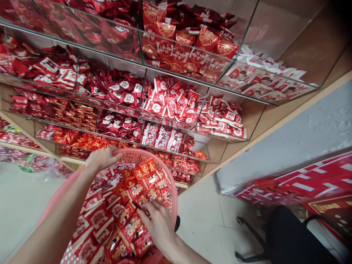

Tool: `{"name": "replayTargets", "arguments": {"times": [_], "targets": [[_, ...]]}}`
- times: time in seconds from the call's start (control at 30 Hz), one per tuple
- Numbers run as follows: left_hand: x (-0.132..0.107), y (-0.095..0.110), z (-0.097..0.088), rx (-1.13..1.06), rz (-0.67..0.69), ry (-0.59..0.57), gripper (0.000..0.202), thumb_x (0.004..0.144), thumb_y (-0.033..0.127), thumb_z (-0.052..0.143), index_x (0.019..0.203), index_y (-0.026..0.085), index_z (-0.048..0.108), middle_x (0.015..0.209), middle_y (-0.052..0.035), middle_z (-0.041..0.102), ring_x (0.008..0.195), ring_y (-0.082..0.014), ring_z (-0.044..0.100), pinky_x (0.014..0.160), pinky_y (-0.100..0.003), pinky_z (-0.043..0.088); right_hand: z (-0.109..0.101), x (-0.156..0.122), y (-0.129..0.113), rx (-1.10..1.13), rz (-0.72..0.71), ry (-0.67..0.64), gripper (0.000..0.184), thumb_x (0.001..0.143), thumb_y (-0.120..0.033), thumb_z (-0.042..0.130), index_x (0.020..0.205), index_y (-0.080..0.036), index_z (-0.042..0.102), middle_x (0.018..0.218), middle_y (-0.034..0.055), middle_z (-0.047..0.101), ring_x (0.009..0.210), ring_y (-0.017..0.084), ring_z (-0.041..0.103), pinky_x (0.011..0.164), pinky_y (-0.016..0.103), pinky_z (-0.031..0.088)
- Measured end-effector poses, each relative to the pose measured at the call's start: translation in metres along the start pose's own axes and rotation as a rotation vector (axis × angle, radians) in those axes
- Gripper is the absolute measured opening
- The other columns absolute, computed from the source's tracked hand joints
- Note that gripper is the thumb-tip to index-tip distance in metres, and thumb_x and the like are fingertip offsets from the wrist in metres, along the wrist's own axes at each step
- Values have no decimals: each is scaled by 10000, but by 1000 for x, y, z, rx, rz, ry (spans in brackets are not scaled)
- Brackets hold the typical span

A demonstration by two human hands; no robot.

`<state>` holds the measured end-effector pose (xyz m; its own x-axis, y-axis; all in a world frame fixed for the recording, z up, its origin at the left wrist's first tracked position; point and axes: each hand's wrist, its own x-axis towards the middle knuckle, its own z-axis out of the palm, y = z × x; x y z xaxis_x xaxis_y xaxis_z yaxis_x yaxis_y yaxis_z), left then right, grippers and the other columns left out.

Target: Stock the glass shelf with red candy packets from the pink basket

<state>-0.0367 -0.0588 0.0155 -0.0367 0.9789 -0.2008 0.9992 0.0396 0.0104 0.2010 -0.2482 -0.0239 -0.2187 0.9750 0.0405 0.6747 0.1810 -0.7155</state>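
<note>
A pink plastic basket (162,165) filled with several small red and white snack packets (129,194) is held in front of me. My left hand (100,159) grips the basket's far left rim, fingers curled over the edge. My right hand (156,223) lies on the packets at the basket's near right side, fingers bent down among them; I cannot make out whether it grips one.
Glass-fronted shelves (176,77) with bins of red packets rise in tiers ahead and to the left. A black office chair (286,238) stands on the pale tiled floor at lower right. Red boxes (308,183) lean against the grey wall on the right.
</note>
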Motion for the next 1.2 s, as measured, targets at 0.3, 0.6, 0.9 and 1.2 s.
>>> {"name": "replayTargets", "arguments": {"times": [0.3,0.6,0.9,1.2], "targets": [[0,-13,11,12,-32,-49,783,756,734,149,1162,191,541,1023,-196,688,955,-358,644,778,-435,473,-61,51,143,-157,228,254,314,947,-364,387,945,-194,652,886,37,714,783,154,654,713,231,459],[-3,-16,8,24,-47,-66,721,783,668,169,1146,181,558,1003,-189,700,948,-354,648,790,-432,459,-76,122,269,-562,263,-60,276,844,-80,454,999,-156,669,1102,138,646,1066,222,575,859,297,404],[-9,-22,3,29,-149,-79,664,776,666,176,1048,213,580,978,-167,707,916,-354,652,744,-412,461,-59,165,296,-675,240,-263,249,900,-294,550,1093,-148,606,1259,94,561,1176,235,507,1014,476,371],[-6,-32,12,17,-152,-86,658,763,702,174,956,217,574,949,-174,709,891,-360,656,721,-398,455,-59,167,299,-621,219,-235,190,923,-271,498,1017,-156,616,1123,75,621,1033,189,575,937,403,431]]}}
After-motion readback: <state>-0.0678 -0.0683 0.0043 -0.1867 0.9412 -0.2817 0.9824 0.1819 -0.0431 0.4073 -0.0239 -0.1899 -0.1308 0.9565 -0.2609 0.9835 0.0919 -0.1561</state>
